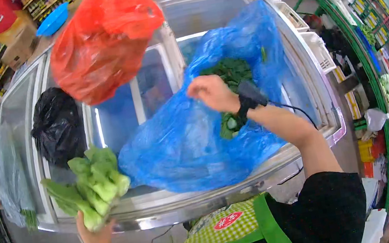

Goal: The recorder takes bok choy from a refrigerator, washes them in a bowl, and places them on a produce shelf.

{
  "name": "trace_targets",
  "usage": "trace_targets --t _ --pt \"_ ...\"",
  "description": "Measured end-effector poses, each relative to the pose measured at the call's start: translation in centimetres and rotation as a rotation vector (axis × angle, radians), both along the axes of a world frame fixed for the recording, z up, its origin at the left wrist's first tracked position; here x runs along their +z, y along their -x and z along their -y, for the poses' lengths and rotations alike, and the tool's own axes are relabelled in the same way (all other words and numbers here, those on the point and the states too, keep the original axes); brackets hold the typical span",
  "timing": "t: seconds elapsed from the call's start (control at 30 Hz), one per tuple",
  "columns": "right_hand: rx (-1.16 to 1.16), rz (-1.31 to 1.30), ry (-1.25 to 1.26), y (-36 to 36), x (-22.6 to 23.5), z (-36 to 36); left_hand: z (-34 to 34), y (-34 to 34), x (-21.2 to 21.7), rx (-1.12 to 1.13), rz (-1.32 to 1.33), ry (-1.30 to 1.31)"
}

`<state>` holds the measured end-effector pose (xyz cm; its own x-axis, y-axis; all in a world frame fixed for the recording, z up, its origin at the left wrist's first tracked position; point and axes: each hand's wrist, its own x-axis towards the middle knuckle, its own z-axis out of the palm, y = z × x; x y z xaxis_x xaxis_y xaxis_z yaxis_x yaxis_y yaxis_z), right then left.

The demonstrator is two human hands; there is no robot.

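Observation:
My left hand [95, 233] is closed round the pale stems of a bunch of bok choy [100, 182], held up at the front left edge of the glass-topped freezer. The leaves point away from me. My right hand [215, 95], its fingers curled together, grips the near rim of a large blue plastic bag [178, 147]. The exact finger contact is partly hidden. That bag lies spread over the freezer top, its mouth open. Dark green leafy vegetables [231, 76] show inside it, behind and beneath my right wrist.
A full red plastic bag [103, 44] and a tied black bag [57, 127] rest on the freezer [138, 214]. A clear bag of greens [16, 173] hangs at the far left. White baskets [317, 50] line the right side; a cable runs from my right wrist strap.

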<state>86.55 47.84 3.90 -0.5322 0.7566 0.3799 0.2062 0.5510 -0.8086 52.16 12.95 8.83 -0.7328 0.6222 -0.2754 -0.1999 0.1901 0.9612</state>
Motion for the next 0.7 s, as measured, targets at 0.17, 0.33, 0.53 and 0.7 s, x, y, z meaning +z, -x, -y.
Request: trace_targets --t 0.17,0.33,0.53,0.7 --pt "0.013 0.576 0.218 -8.3 -8.3 -10.8 0.4 -0.3 0.4 0.07 0.062 0.039" --pt "0.214 1.05 -0.167 -7.0 -17.9 -19.7 0.0 1.2 0.1 0.223 0.284 -0.007" --pt "-0.178 0.784 -0.246 -4.2 -15.5 -31.3 -0.1 0.0 0.2 0.082 -0.042 0.016" --pt "-0.265 0.493 -0.205 0.6 -11.9 -33.4 -1.7 -1.2 1.7 0.553 0.486 -0.134"
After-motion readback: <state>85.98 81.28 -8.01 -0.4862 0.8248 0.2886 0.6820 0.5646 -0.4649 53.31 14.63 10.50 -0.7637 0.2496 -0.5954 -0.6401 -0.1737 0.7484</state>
